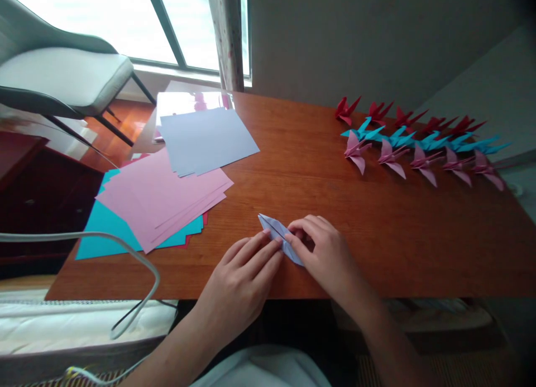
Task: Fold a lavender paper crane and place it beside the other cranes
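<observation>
A pale lavender sheet of origami paper (273, 225), folded into a narrow diamond with a dark slit along its middle, lies near the table's front edge. From the left, my left hand (245, 270) holds it with the fingertips on its near side; the thumb is hidden. My right hand (322, 247) pinches its right edge between thumb and curled fingers. The fingertips of both hands are close together over the fold.
To the left lie lavender sheets (209, 138), pink sheets (163, 194) and blue sheets (104, 230), with red edges beneath. Folded cranes in rows, red (345, 111), blue (363, 131) and pink (355, 151), stand at the back right. A white cable (142, 253) loops at the left.
</observation>
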The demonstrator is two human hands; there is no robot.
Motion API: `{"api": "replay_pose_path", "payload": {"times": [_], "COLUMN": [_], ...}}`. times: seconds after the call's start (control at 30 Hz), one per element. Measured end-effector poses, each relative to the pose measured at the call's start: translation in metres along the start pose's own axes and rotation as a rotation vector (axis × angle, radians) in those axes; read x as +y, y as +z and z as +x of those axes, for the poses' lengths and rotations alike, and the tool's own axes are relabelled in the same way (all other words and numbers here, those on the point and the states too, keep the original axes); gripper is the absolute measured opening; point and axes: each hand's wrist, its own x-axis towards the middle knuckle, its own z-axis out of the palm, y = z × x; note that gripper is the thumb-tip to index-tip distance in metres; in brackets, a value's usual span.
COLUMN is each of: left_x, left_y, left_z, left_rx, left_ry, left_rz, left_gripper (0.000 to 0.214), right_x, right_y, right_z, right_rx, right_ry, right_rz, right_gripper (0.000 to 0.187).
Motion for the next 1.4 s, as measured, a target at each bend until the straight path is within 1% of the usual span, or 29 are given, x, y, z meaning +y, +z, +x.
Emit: {"api": "replay_pose_path", "payload": {"times": [0.1, 0.23, 0.3, 0.4, 0.47, 0.53, 0.6, 0.67, 0.7, 0.73, 0.83, 0.97, 1.03, 1.1, 1.17, 1.4], "left_x": [-0.001, -0.002, -0.002, -0.001, 0.000, 0.003, 0.006, 0.008, 0.009, 0.010, 0.009, 0.006, 0.005, 0.005, 0.005, 0.007], "left_y": [0.000, 0.001, 0.002, 0.005, 0.006, 0.004, 0.000, -0.004, -0.005, -0.005, -0.003, 0.001, 0.002, 0.003, 0.003, 0.002], "left_z": [0.000, -0.002, -0.004, -0.006, -0.004, 0.002, 0.010, 0.020, 0.025, 0.029, 0.037, 0.038, 0.038, 0.037, 0.038, 0.038], "left_rx": [0.019, 0.049, 0.064, 0.129, 0.191, 0.229, 0.216, 0.133, 0.094, 0.086, 0.090, 0.099, 0.088, 0.070, 0.060, 0.069], "left_ry": [-0.003, 0.004, -0.021, -0.137, -0.249, -0.366, -0.448, -0.457, -0.462, -0.477, -0.500, -0.472, -0.460, -0.460, -0.465, -0.460], "left_rz": [-0.039, -0.078, -0.087, -0.133, -0.200, -0.300, -0.456, -0.640, -0.702, -0.731, -0.774, -0.869, -0.903, -0.902, -0.892, -0.822], "left_gripper": [0.033, 0.031, 0.034, 0.040, 0.043, 0.045, 0.038, 0.022, 0.015, 0.012, 0.016, 0.019, 0.018, 0.019, 0.020, 0.028], "right_x": [-0.002, -0.006, -0.008, -0.009, -0.009, -0.010, -0.012, -0.015, -0.017, -0.019, -0.021, -0.016, -0.012, -0.009, -0.009, -0.021], "right_y": [0.003, 0.005, 0.005, 0.005, 0.005, 0.005, 0.006, 0.006, 0.007, 0.007, 0.008, 0.008, 0.007, 0.006, 0.004, 0.001], "right_z": [-0.007, -0.016, -0.020, -0.026, -0.030, -0.032, -0.032, -0.031, -0.030, -0.029, -0.030, -0.033, -0.035, -0.036, -0.036, -0.030], "right_rx": [0.021, 0.049, 0.067, 0.117, 0.158, 0.203, 0.244, 0.260, 0.259, 0.255, 0.245, 0.259, 0.228, 0.174, 0.148, 0.172], "right_ry": [0.015, 0.040, 0.081, 0.167, 0.220, 0.260, 0.280, 0.282, 0.279, 0.274, 0.259, 0.266, 0.253, 0.219, 0.183, 0.098], "right_rz": [0.020, 0.061, 0.116, 0.255, 0.370, 0.505, 0.639, 0.728, 0.755, 0.773, 0.780, 0.719, 0.697, 0.674, 0.635, 0.449], "right_gripper": [0.002, 0.006, 0.006, 0.005, 0.004, 0.007, 0.011, 0.011, 0.011, 0.010, 0.010, 0.012, 0.015, 0.014, 0.012, 0.013]}}
